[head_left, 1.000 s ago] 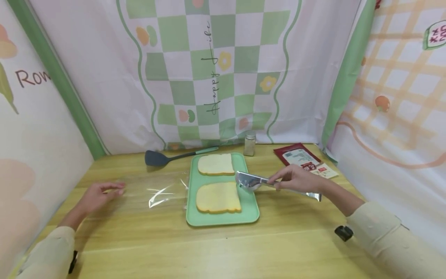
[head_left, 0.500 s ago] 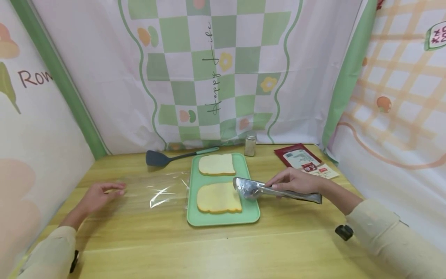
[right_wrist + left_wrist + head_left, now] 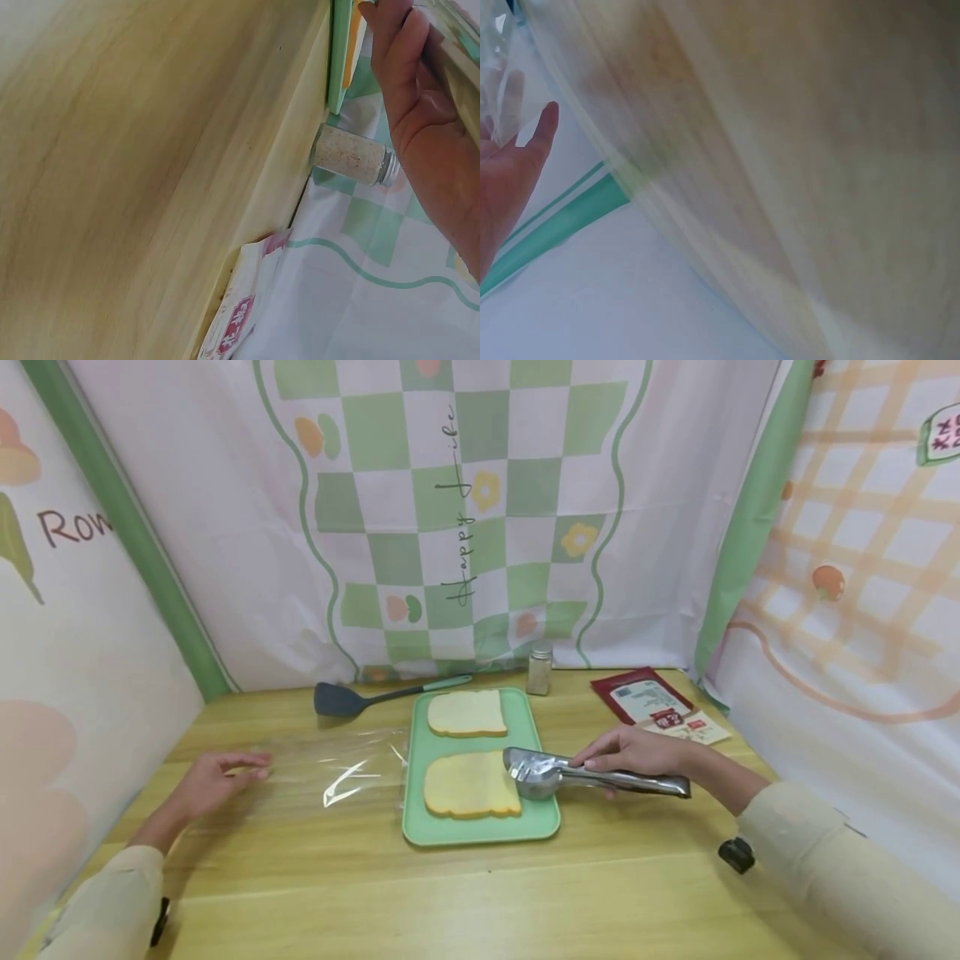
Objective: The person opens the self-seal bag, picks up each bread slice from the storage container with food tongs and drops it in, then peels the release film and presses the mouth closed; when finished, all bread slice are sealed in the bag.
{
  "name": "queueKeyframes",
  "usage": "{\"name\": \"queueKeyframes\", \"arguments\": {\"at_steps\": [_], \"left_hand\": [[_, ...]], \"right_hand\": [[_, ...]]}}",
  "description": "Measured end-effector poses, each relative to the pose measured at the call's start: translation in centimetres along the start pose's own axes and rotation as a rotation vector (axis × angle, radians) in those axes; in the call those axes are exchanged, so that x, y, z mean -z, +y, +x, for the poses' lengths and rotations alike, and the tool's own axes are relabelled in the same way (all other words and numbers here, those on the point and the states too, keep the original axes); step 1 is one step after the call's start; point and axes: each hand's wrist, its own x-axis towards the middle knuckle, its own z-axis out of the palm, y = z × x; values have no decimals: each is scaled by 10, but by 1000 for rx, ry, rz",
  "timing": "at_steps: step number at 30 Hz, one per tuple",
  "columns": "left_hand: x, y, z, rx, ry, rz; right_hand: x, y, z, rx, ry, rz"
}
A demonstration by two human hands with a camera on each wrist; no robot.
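Tongs [image 3: 553,771] sit in the right hand [image 3: 633,752], thumb and fingers gripping the metal arms; the head pokes out left of those fingers, at the right edge of the near slice [image 3: 468,785]. Whether head touches bread: cannot tell. Tongs look light, stiff, smooth, probably a bit slippery; mid-arm hold, as here, seems best for squeezing. Near slice lies flat on the tray [image 3: 540,827], left of the right fingers; looks light and soft, likely to dent or tear if squeezed hard, so take it gently by the crust. Far slice [image 3: 465,712], same tray, farther ahead and left of the right fingers. Left hand [image 3: 210,781]: fingers fairly straight, no clear pinch, at the left end of the clear bag [image 3: 348,777]; left wrist view has film across some fingers. Bag runs right from those fingers to the tray's left edge; seems thin, floppy, slick, best pinned at its end. Red packet [image 3: 637,693] lies just beyond the right fingers; jar [image 3: 538,672] stands upright ahead-left of them. Spatula [image 3: 337,700] is ahead-right of the left fingers, handle toward the tray. Table [image 3: 450,902] under everything.
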Motion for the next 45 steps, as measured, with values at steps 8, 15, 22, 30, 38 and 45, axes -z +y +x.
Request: {"name": "queueKeyframes", "arguments": {"at_steps": [8,15,22,30,38,45], "left_hand": [[1,-2,1,39,-42,36],[0,-1,0,55,-36,46],[0,-2,1,54,-44,51],[0,-4,-1,56,-46,60],[0,-2,0,62,-48,83],[-1,0,2,54,-43,86]], "right_hand": [[4,3,12,-40,-30,41],[5,5,20,-72,-55,116],[4,13,26,-101,-74,218],[2,15,28,-73,-137,209],[-3,5,28,-88,-100,237],[-8,-7,29,-137,-86,292]]}}
